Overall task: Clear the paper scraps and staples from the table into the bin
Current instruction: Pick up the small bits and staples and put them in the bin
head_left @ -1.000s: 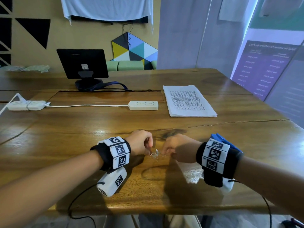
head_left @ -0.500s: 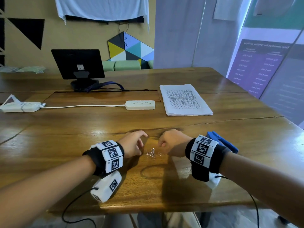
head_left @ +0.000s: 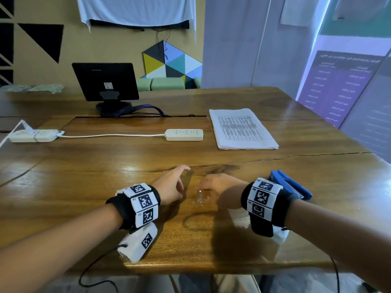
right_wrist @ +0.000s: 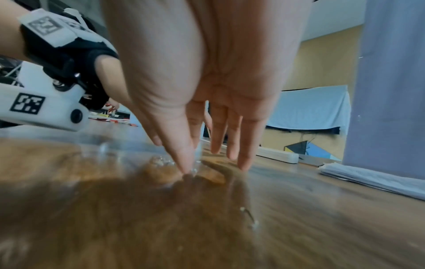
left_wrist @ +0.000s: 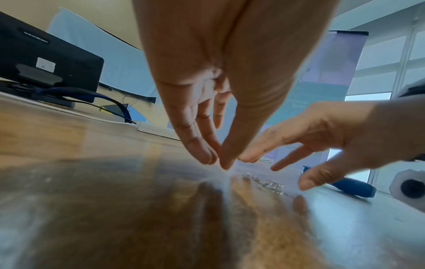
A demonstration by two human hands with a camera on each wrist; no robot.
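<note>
A small heap of loose silver staples [head_left: 200, 200] lies on the wooden table [head_left: 84, 187] near its front edge, between my two hands. My left hand [head_left: 171, 184] is just left of the heap, its fingers [left_wrist: 202, 152] straight and pointing down at the wood, holding nothing. My right hand [head_left: 219, 187] hovers over the heap's right side with straight, spread fingers. In the right wrist view its thumb tip [right_wrist: 186, 168] touches the table beside the staples [right_wrist: 161, 161]. One stray staple [right_wrist: 249, 216] lies apart, nearer my wrist. No bin is in view.
A blue stapler [head_left: 290, 185] lies just right of my right wrist. Farther back are a stack of printed paper [head_left: 242, 129], two white power strips [head_left: 184, 134] joined by a cable, and a black monitor [head_left: 105, 81] on its stand.
Both hands were curled and picking at the staple heap; they have since opened, with fingers straightened. The left hand's fingers now reach forward, and the heap stays on the table.
</note>
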